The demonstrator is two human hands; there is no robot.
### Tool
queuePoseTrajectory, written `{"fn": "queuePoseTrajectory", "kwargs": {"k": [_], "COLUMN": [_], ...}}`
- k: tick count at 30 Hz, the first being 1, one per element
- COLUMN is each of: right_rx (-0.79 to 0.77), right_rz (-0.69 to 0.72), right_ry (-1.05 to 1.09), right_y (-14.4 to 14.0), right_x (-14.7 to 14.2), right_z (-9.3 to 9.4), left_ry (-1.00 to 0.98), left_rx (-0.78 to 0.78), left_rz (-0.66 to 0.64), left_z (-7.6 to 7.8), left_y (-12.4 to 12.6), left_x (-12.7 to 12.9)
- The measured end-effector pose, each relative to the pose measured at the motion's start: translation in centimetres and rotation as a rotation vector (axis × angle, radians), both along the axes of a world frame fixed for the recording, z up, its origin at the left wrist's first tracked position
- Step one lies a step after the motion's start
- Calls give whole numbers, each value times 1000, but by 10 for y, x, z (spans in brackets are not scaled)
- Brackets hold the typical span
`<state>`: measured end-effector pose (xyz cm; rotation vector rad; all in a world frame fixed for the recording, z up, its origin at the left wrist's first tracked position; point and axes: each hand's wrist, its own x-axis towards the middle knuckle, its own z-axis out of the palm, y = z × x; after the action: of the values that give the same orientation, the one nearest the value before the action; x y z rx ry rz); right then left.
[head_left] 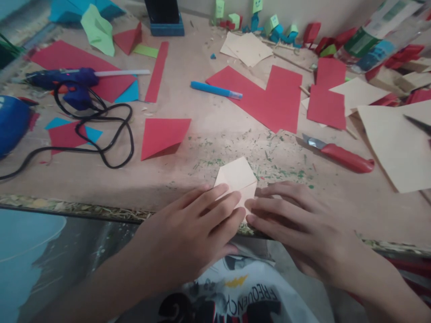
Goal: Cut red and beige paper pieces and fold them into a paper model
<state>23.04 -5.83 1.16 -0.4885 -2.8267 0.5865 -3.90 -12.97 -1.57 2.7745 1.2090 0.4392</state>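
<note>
A folded piece of cream paper [237, 174] lies flat at the table's front edge, its upper part showing a pointed outline and a crease across it. My left hand [205, 220] rests over its lower left, fingers stretched out and pressing on the paper. From the other side, my right hand [296, 220] touches the paper's right edge with extended fingertips. Fingers of both hands cover the lower part of the paper. A red-handled knife [346, 157] lies beyond my right hand, and a folded red paper [164, 137] beyond my left.
A glue gun [77, 80] with a looping black cord lies at left. A blue marker [215, 89] touches a cut red sheet [269, 101]. Cream sheets [400, 148] and a plastic bottle [373, 36] are at right. Small paper figures [274, 29] stand along the back.
</note>
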Motion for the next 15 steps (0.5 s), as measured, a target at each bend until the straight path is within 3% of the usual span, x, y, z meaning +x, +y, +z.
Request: {"fn": "queuePoseTrajectory", "kwargs": {"k": [10, 15], "right_rx": [14, 142], "right_rz": [-145, -222], "right_ry": [-54, -83], "right_y": [1, 4], "right_x": [-4, -6], "right_z": [-2, -2], "left_ry": [19, 3], "left_rx": [50, 37], "left_rz": [-7, -5], "left_z": [1, 2], "left_y": [2, 1], "left_x": [3, 2]}}
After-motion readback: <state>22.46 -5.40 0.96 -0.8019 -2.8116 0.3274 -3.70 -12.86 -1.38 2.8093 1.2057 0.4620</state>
